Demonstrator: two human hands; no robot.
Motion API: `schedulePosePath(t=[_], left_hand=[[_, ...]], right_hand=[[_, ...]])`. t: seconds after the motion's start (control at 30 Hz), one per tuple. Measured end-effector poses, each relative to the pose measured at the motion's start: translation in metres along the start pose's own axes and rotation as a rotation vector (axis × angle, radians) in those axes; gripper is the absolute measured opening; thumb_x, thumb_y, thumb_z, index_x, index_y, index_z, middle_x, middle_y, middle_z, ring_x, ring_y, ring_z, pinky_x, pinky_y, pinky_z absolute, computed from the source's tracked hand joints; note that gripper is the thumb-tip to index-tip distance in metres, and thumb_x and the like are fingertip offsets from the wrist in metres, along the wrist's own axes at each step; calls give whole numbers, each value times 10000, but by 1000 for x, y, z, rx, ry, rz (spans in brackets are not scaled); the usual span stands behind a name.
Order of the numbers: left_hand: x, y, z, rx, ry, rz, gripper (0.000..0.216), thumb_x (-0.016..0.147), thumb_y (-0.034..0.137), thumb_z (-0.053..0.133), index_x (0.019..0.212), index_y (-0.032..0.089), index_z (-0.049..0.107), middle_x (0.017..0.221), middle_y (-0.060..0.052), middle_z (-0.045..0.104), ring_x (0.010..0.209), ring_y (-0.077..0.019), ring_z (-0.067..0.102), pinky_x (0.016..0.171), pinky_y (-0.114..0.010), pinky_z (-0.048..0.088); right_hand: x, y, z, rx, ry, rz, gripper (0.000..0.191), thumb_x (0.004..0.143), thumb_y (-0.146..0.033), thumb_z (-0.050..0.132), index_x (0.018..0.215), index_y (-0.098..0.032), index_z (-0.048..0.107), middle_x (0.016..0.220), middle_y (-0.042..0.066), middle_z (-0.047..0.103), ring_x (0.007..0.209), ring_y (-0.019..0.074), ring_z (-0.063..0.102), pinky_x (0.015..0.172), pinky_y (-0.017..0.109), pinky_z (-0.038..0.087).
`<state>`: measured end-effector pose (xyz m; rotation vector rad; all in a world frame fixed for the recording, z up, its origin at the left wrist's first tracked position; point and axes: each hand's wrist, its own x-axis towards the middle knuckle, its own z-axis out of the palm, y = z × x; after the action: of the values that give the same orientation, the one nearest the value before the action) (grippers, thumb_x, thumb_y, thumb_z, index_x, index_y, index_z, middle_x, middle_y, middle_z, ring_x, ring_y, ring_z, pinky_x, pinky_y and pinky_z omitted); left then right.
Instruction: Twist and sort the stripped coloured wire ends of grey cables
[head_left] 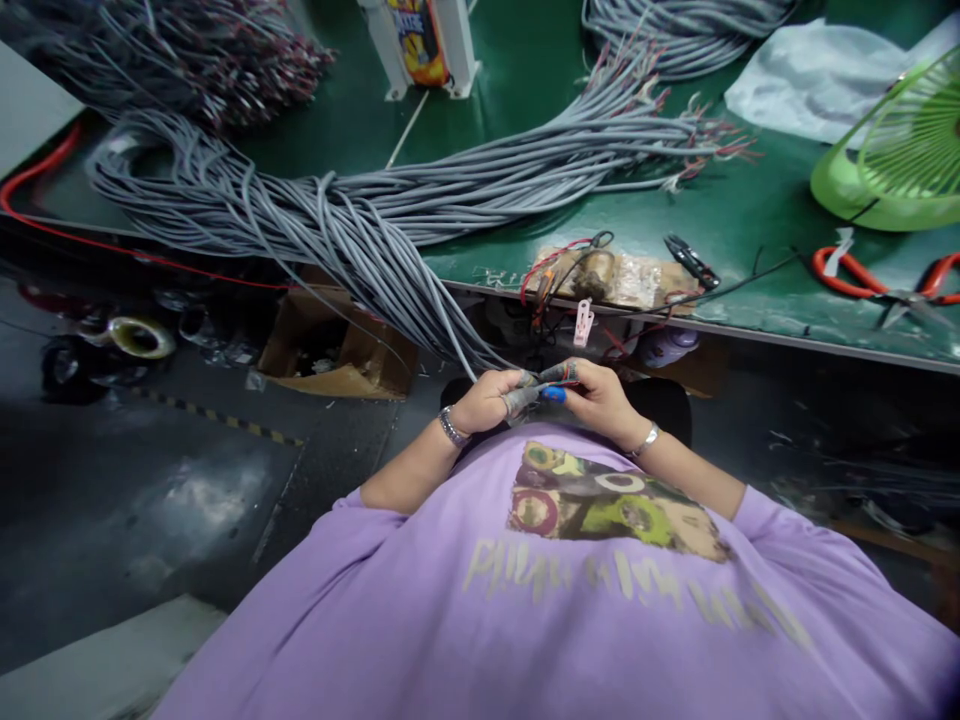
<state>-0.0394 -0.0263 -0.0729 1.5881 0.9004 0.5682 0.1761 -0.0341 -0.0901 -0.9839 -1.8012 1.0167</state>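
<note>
A worker in a purple T-shirt holds both hands close together at chest height, just below the front edge of a green workbench (525, 90). The left hand (491, 400), its fingers wrapped in tape, is closed around a cable end (471, 366) that hangs down from a thick bundle of grey cables (360, 215) draped over the bench. The right hand (600, 398) touches the left, with its fingers pinched shut on a small blue piece (553, 394) at the tip of the cable. What that piece is cannot be told.

A watch (452, 427) sits on the left wrist and a bracelet (645, 438) on the right. Black cutters (690, 262) lie near the bench edge above the hands, and a white clip (583, 322) hangs from the edge. Red-handled scissors (885, 285) and a green fan (900, 150) are well off to the right. A cardboard box (330, 345) and a roll of tape (140, 337) lie on the floor to the left.
</note>
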Motion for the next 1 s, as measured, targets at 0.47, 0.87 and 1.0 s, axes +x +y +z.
schedulePosePath(t=[0.47,0.87,1.0], left_hand=[[15,2,-26,237,-661,30,384,859,485,644,717,130,671,573,8,576,526,-77,479,532,-191,371],[13,10,-17,363,45,400,340,937,449,609,982,156,776,820,-66,779,682,-121,693,646,-196,505],[21,10,-2,329,211,404,311,932,408,624,1025,154,778,838,-62,789,691,-128,711,674,-207,552]], right_hand=[[12,-4,-12,165,-782,63,237,860,-339,632,719,-149,621,680,-8,555,632,119,494,626,255,412],[12,21,-46,768,-75,650,543,781,-713,648,751,-174,592,699,19,677,398,22,141,391,214,86],[24,15,-31,799,31,628,530,729,-694,732,790,-189,584,712,9,670,409,27,215,384,194,121]])
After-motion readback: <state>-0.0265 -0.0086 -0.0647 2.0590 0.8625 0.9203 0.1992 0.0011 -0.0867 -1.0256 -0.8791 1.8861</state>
